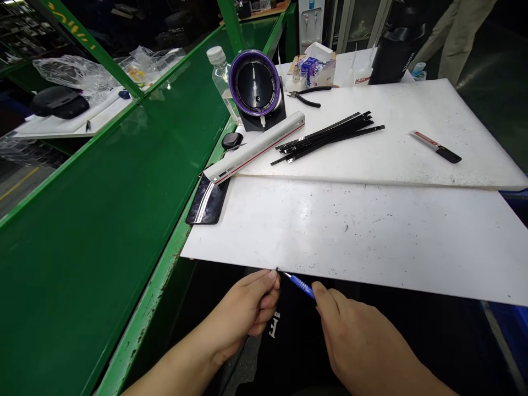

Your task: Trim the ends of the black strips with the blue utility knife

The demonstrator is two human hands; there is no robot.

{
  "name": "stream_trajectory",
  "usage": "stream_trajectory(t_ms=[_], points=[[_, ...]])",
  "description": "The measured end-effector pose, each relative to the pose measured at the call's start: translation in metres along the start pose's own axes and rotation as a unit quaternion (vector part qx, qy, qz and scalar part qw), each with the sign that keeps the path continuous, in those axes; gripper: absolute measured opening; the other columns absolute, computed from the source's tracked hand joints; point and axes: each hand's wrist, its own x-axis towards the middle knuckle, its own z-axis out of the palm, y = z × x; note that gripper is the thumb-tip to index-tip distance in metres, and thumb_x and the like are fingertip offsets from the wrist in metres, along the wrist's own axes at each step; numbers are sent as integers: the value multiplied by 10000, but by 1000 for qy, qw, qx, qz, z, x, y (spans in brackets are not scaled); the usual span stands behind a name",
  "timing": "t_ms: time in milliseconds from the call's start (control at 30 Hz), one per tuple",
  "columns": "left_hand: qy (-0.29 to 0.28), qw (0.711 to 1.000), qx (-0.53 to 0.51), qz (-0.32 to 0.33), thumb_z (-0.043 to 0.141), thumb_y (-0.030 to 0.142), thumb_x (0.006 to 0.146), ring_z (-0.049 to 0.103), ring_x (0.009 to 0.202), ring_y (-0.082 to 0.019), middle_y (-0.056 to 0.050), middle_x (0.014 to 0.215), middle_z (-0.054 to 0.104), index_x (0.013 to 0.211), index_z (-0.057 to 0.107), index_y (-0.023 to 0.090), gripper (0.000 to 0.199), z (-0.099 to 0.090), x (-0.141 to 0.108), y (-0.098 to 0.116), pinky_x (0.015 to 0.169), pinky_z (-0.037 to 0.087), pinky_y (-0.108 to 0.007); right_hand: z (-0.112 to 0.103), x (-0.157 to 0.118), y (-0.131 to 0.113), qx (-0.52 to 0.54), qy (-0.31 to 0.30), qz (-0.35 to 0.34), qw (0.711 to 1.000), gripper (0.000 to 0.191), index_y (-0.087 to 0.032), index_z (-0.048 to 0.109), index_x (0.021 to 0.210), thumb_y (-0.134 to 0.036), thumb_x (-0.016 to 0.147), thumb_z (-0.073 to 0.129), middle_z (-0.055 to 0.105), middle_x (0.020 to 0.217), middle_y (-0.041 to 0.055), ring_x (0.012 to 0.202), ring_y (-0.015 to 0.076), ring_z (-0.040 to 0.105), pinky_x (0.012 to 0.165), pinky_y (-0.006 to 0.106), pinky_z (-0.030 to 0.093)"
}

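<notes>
My right hand [358, 330] is closed around a blue-handled tool [302, 286] with a thin metal tip; the kind of tip is too small to make out. That tip points left and meets my left hand [251, 302] at the thumb and forefinger. Those fingers are pinched on a tiny dark piece [276, 269], mostly hidden by them. Both hands are just off the front edge of the white table [330, 231], above my dark clothing. Farther back, several thin black strips [325, 137] lie in a loose bundle on the white foam board [396, 115].
A utility knife [435, 147] lies right on the foam; cutting pliers [309, 96] lie behind the strips. At left are a long white box [256, 148], a phone [208, 201], a purple-rimmed fan [256, 82] and a bottle [223, 77]. A green partition [124, 165] borders the left side.
</notes>
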Motion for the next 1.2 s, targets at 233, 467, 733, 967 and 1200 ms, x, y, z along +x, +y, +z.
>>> stream_trajectory(t_ms=[233, 467, 733, 967, 1200], points=[[-28, 1000, -1, -2, 481, 406, 932, 121, 446, -32, 81, 590, 292, 786, 437, 190, 264, -6, 3, 1, 384, 48, -163, 0, 0, -7, -18, -10, 24, 1000, 607, -49, 487, 1380, 82, 801, 362, 675, 917, 100, 656, 166, 660, 505, 244, 505], [-38, 999, 12, 2, 471, 403, 939, 128, 447, -32, 78, 590, 297, 793, 445, 186, 263, -9, 2, 1, 382, 52, -165, 2, -2, -4, 104, 29, 47, 993, 502, -101, 505, 1360, -1, 878, 406, 702, 966, 73, 716, 166, 664, 572, 254, 529], [-39, 999, 16, 2, 480, 406, 931, 125, 442, -30, 79, 592, 300, 789, 447, 185, 264, -8, 3, 3, 383, 48, -168, -5, -3, -5, 129, 15, 49, 990, 468, -98, 513, 1355, -33, 910, 387, 703, 948, 69, 693, 165, 660, 555, 262, 522], [-38, 999, 26, 7, 481, 413, 932, 135, 441, -31, 77, 596, 302, 789, 452, 185, 270, -9, 3, 1, 382, 61, -166, 2, -2, -6, 45, -1, 34, 998, 559, -75, 500, 1368, 37, 830, 402, 673, 891, 77, 645, 169, 646, 533, 277, 517], [-58, 998, 21, 1, 479, 398, 932, 126, 447, -33, 78, 592, 284, 791, 446, 187, 256, -11, 2, 4, 380, 52, -159, 3, -2, -8, 67, 8, 54, 996, 552, -68, 490, 1367, 41, 835, 391, 677, 905, 78, 662, 168, 647, 535, 267, 488]])
